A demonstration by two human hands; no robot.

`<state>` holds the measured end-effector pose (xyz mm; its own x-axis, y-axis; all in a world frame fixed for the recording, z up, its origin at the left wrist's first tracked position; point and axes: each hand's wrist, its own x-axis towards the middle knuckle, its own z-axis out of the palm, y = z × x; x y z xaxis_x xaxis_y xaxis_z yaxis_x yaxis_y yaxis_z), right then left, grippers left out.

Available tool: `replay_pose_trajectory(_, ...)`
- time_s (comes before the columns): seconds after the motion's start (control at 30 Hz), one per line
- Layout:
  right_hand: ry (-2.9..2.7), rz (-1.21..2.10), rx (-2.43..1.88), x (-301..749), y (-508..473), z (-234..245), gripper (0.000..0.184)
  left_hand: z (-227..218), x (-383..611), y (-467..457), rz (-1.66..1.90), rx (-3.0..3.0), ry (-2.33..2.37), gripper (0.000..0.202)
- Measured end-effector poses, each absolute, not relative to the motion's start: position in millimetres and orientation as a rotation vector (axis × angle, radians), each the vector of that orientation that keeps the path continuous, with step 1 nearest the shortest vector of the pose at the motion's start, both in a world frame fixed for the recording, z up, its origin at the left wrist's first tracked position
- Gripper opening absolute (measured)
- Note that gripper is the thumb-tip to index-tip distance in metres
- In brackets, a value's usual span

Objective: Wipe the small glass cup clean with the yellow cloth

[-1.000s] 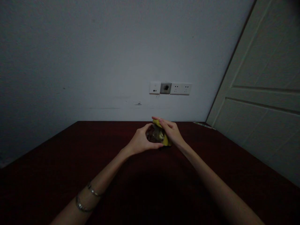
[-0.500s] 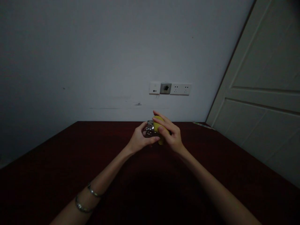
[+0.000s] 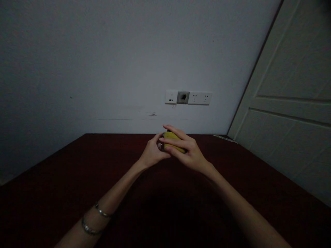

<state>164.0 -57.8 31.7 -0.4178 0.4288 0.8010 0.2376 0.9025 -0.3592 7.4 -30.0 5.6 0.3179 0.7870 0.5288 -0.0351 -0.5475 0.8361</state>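
Both of my hands meet above the far middle part of the table. My left hand (image 3: 151, 153) is curled round the left side of a small dark, shiny object (image 3: 162, 147); its kind is not clear, as the fingers and a yellow piece cover most of it. My right hand (image 3: 191, 151) grips that yellow piece (image 3: 172, 135), a cloth or a sponge, and presses it over the right side of the shiny object. The right fingers lie spread across the yellow surface, with the thumb below.
A dark red tabletop (image 3: 77, 165) runs back to a pale wall (image 3: 116, 62). Sockets and a switch plate (image 3: 199, 98) sit on the wall above the hands. On the right stands a panelled door (image 3: 292, 86). A thin flat strip (image 3: 224, 138) lies at the back right edge.
My right hand has slid the yellow piece leftward over the shiny object, which now shows much less. Its fingers have flattened across the yellow surface. My left hand has barely moved.
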Motion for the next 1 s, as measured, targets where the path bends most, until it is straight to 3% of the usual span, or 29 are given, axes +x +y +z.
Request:
replay_pose_trajectory(0.13, -1.921, 0.32, -0.545, 164.0, -52.7, 28.9, 0.029, 4.3, 6.9, -29.5, 1.274, 1.843, 0.713, 0.056)
replay_pose_trajectory(0.4, -1.73, 0.458, -0.621, 160.6, -47.9, 27.5, 0.025, 4.0, 8.6, -30.6, 1.256, 1.814, 0.603, 0.071)
replay_pose_trajectory(0.57, -1.754, 0.482, -0.632, 165.5, -41.2, 23.8, 0.029, 5.0, 8.9, -30.4, 1.149, 1.702, 0.738, 0.067)
replay_pose_trajectory(0.77, -2.049, 0.487, -0.598, 182.9, -42.0, 25.3, 0.059, 2.6, 3.9, -25.7, 0.995, 1.581, 0.692, 0.053)
replay_pose_trajectory(1.0, -2.11, 0.336, -0.629, 181.0, -37.3, 15.4, 0.089, 1.3, 2.9, -23.6, 0.928, 1.483, 0.72, 0.05)
